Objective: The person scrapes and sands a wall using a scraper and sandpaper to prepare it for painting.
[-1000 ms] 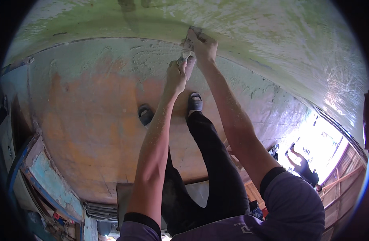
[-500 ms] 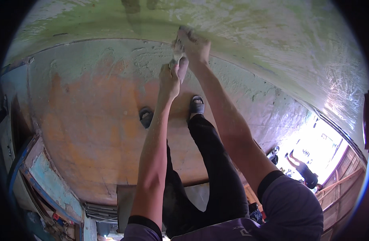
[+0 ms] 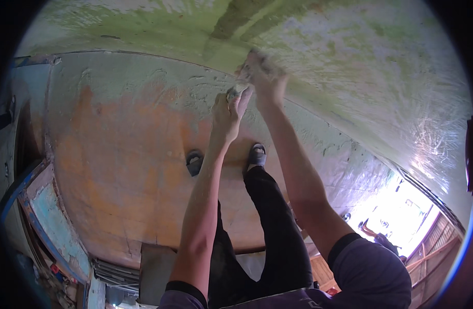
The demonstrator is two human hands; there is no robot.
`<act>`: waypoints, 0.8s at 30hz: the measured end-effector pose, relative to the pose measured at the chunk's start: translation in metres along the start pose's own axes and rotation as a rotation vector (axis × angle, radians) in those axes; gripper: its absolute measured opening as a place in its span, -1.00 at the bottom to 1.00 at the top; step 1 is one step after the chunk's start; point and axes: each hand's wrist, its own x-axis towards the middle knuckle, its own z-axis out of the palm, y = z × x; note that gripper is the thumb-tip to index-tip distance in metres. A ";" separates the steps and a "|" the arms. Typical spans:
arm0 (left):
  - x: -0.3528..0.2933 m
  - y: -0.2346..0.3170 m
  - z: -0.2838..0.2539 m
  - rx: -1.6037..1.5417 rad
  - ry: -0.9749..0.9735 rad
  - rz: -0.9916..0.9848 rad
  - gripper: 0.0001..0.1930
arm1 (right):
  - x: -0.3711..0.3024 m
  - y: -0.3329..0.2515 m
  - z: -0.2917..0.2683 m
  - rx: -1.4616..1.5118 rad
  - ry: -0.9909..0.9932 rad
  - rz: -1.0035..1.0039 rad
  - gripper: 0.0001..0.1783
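Note:
My left hand [image 3: 226, 117] is closed around a small pale, dust-covered thing [image 3: 239, 89] whose kind I cannot make out. Just beyond it, my right hand [image 3: 269, 82] is curled against the low part of the green, whitish-streaked wall [image 3: 339, 67]. Motion smears its fingers, and whatever they grip is hidden. The two hands are close together, with the pale thing between them. Both arms reach straight ahead and look dusty.
Orange and grey floor [image 3: 128, 170] spreads below, with pale smears along the wall. My sandalled feet [image 3: 256, 154] stand apart on it. At left is a chipped blue frame [image 3: 56, 221]. A bright opening [image 3: 396, 206] at right shows another person [image 3: 383, 239] outside.
Both hands have shifted right and a little nearer in the picture, still close together. Shadows on the wall have grown and moved right. The person outside has changed pose.

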 end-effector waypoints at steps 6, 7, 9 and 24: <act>-0.002 0.018 -0.012 -0.012 -0.004 0.025 -0.67 | -0.002 0.002 0.002 0.003 -0.012 0.126 -0.79; 0.004 0.032 -0.008 0.000 0.001 0.033 -0.67 | 0.013 0.015 -0.007 -0.154 0.043 0.071 -0.78; 0.008 0.000 -0.008 0.021 -0.025 -0.038 -0.68 | 0.012 0.030 0.001 -0.277 0.078 0.037 -0.78; 0.002 0.018 0.003 -0.042 -0.092 0.018 -0.72 | -0.010 -0.025 -0.001 -0.141 0.098 0.074 -0.75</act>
